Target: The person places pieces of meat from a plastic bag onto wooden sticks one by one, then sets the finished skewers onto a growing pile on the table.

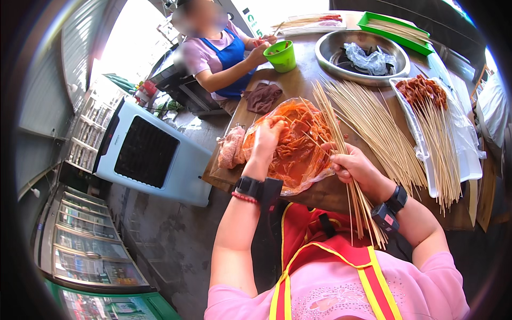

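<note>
A plastic-lined bowl of red, sauce-coated food pieces [298,138] sits at the table's near edge. Over its left side my left hand [269,134] pinches with its fingertips among the coated pieces; what exactly lies between them is too small to tell. My right hand [352,166], at the bowl's right, grips a bundle of thin wooden skewers [334,128]. A few skewers slant from this hand over the food. Many loose skewers [376,128] lie on the table to the right. Farther right, a white tray [430,176] holds skewers whose far ends carry red-coated food [422,92].
Across the table [308,86], a co-worker in a blue apron handles food over a green bucket [283,60]. A steel basin [362,80] with a plastic bag and a green tray [368,24] of skewers stand behind. Cloths [263,97] lie left.
</note>
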`<state>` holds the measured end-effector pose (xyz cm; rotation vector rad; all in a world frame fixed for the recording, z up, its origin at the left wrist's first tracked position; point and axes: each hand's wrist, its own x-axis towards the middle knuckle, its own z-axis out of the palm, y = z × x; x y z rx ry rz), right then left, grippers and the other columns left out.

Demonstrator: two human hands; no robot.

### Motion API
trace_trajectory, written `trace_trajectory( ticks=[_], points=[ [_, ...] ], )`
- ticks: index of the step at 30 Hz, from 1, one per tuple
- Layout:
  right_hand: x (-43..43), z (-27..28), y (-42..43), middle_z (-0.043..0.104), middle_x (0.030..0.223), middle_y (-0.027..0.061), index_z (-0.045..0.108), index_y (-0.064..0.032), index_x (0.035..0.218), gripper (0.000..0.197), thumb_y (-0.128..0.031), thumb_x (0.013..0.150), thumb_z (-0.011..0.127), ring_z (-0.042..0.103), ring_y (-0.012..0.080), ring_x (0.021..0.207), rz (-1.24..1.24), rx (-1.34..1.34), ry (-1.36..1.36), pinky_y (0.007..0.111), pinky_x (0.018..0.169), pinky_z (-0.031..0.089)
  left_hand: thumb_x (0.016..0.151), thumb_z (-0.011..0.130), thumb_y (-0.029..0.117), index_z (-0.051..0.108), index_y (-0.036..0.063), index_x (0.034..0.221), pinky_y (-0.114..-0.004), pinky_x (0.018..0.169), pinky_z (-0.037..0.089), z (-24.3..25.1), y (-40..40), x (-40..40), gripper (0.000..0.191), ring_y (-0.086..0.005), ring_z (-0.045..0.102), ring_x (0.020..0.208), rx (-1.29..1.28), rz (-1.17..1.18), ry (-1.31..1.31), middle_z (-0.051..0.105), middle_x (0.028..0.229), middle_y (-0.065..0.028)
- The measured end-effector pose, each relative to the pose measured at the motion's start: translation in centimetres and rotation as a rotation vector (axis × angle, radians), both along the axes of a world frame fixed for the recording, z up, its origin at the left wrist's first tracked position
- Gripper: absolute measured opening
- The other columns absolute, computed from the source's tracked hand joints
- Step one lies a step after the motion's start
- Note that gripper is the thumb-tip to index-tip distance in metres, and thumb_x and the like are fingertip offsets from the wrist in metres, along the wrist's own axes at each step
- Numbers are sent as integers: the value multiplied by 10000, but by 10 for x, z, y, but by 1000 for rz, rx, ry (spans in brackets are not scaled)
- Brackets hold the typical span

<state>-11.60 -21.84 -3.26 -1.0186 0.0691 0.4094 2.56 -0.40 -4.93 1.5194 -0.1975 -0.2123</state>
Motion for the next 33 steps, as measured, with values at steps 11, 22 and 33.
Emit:
trace_trajectory(
  ticks=[11,22,33],
  points=[
    [0,9,-1,444,628,-7,460,-51,1178,340,-43,838,444,338,24,400,7,0,27,167,362,278,772,539,219,579,63,1015,-400,847,421,-33,-29,77,291,-337,540,969,954,-80,-583,581,1019,-189],
    [0,9,0,451,630,-12,465,-52,1176,341,-51,835,452,341,21,403,-1,16,22,168,365,285,739,577,254,613,20,884,-418,764,452,-10,2,26,278,-364,574,857,972,81,-478,605,851,-223],
    [-4,10,2,445,628,-18,469,-62,1168,322,-57,847,450,337,13,409,3,-16,-4,160,372,283,733,553,80,614,28,956,-327,755,457,20,30,-47,237,-259,606,837,980,-188,-579,631,875,-153]
  ],
)
